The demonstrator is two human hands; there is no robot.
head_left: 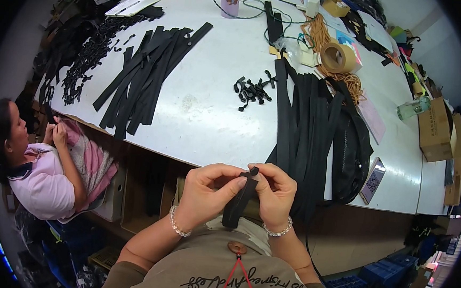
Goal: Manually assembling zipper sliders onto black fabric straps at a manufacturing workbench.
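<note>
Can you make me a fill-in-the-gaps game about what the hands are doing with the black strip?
1. Both hands, the left hand and the right hand, hold one black zipper strip with a small ____ slider at its top end.
2. The little heap of loose sliders lies on the ____ table.
3. The roll of brown tape lies on the table to the ____ of that heap.

Missing words: black; white; right

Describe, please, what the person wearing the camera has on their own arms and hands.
Both forearms are bare, with no sleeves reaching them and no gloves. The left hand has a bracelet of pale, clear-looking beads at the wrist; the right hand wears a matching beaded bracelet. No rings are discernible.
</note>
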